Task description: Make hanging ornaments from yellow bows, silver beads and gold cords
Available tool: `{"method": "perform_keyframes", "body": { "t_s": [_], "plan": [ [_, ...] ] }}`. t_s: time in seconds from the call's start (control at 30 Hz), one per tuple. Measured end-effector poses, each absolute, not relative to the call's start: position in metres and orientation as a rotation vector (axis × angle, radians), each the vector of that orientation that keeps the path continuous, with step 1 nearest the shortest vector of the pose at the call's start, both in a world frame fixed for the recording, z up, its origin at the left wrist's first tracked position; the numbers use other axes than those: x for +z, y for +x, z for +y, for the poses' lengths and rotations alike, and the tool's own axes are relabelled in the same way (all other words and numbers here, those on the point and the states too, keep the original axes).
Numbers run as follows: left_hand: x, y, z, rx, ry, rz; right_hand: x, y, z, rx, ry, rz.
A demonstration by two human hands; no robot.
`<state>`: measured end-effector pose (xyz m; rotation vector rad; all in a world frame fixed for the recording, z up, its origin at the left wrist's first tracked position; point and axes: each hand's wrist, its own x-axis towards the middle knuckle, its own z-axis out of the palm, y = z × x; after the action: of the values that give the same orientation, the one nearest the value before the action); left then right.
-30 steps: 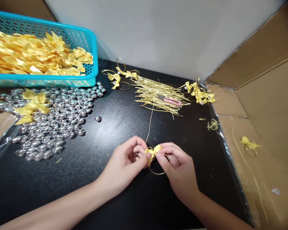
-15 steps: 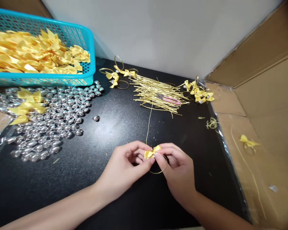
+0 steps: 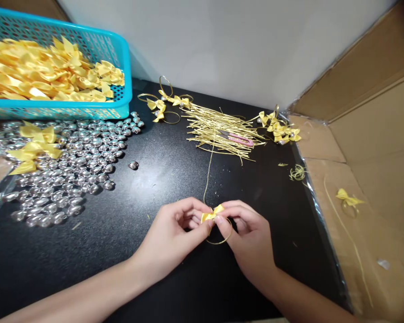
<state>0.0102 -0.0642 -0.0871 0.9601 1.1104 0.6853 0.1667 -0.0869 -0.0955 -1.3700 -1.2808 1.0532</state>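
Two hands, the left hand (image 3: 173, 233) and the right hand (image 3: 254, 242), meet low over the black table (image 3: 168, 179), pinching one yellow bow (image 3: 208, 216) between their fingertips. Against a second ago, the left thumb has slid lower, leaving more of the bow's left loop uncovered; otherwise the hands have hardly shifted and the grip is kept.

Neither hand is spread: thumb and forefinger close on the bow in each, with the other fingers curled loosely behind. The left hand has the bow's left and lower part, the right hand its right part by the knot. A gold ring (image 3: 217, 243) hangs on the near side of the bow, its right side crossing the right thumb.

From the fingertips a thin thread (image 3: 207, 179) runs away to the gold cords (image 3: 210, 119), straight beyond the hands, where pink clippers (image 3: 241, 140) lie on top. Left of the hands, beyond the left wrist, spread silver beads (image 3: 59, 168) with loose bows (image 3: 37, 148) over them; a lone bead (image 3: 133, 165) sits nearer. Right of the hands are a small coil (image 3: 297, 172) and, farther out on cardboard (image 3: 326, 143), a ringed bow (image 3: 348, 196).

Farthest off, ringed bows flank the cords in a left cluster (image 3: 160, 106) and a right cluster (image 3: 279, 130); far left, a blue basket (image 3: 125, 67) holds a heap of bows (image 3: 43, 74).
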Motion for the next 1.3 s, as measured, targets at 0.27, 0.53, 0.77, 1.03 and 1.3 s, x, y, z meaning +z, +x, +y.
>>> {"method": "perform_keyframes", "body": {
  "t_s": [0.27,0.53,0.77,1.03,1.3],
  "plan": [
    [-0.089,0.010,-0.065,0.710,1.006,1.144,-0.095,0.166,-0.087,1.021,-1.392,-1.332],
    [-0.086,0.008,-0.062,0.704,0.920,1.171,-0.094,0.168,-0.086,1.079,-1.325,-1.354],
    [-0.086,0.007,-0.061,0.673,0.901,1.175,-0.094,0.169,-0.085,0.986,-1.300,-1.461],
    [-0.086,0.005,-0.059,0.641,0.848,1.151,-0.092,0.172,-0.083,1.020,-1.309,-1.549],
    [-0.082,0.006,-0.058,0.594,0.851,1.191,-0.088,0.179,-0.073,1.461,-1.354,-1.045]
  ]
}}
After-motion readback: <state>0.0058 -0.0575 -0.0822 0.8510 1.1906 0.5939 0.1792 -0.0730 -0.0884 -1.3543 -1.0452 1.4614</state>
